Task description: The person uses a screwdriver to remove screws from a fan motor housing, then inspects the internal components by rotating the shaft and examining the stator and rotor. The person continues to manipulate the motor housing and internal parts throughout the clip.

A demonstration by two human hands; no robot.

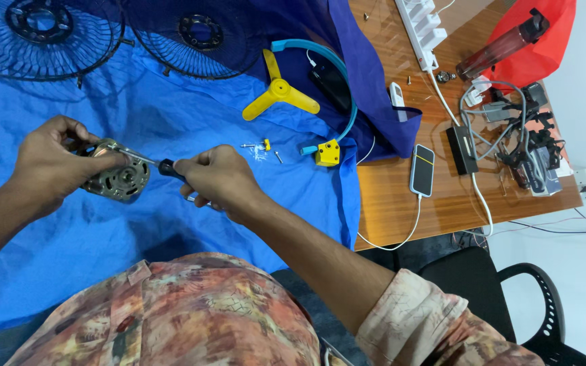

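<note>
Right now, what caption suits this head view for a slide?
Left hand steadies a round metal fan motor while right hand works a black-handled screwdriver into it.

In my left hand point(49, 159) the little motor point(118, 177) is bare metal, dull grey with shiny spots. My right hand point(215, 177) grips a screwdriver point(156, 165) with a shiny metal rod and a black matt handle. The blue cloth point(137, 115) looks soft and wrinkly. The yellow fan blade point(279, 93) is smooth plastic. The table point(388, 203) is glossy brown wood. The fan grilles point(42, 34) are thin dark wire.
</note>
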